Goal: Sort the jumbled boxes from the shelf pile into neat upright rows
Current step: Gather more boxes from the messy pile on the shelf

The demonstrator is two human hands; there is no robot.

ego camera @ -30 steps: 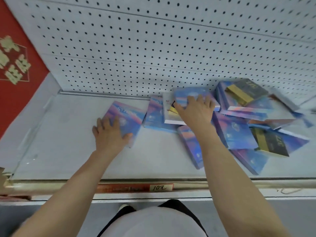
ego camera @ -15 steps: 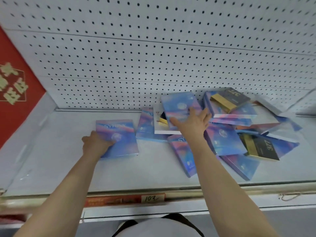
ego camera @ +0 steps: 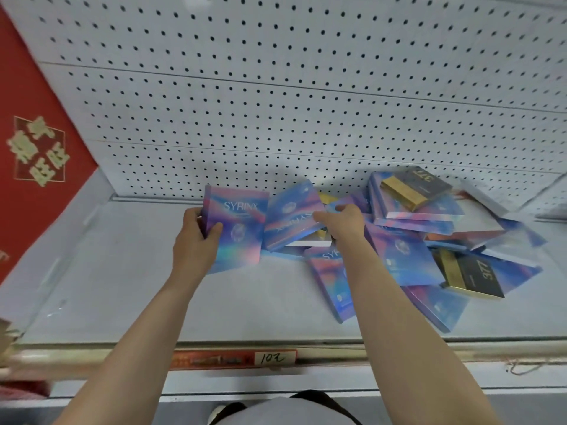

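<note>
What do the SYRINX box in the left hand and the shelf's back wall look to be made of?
SYRINX box: probably glossy printed cardboard, its rainbow sheen suggesting holographic film. Back wall: likely white-painted sheet metal, matte, with regular rows of punched holes.

Even soft light, faint shadows, wide-angle edge bending, slight blur.

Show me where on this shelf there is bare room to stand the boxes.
Bare shelf runs from the red side panel to the box in the left hand, and along the front rail under both arms. Right of the right hand, the pile crowds everything.
</note>
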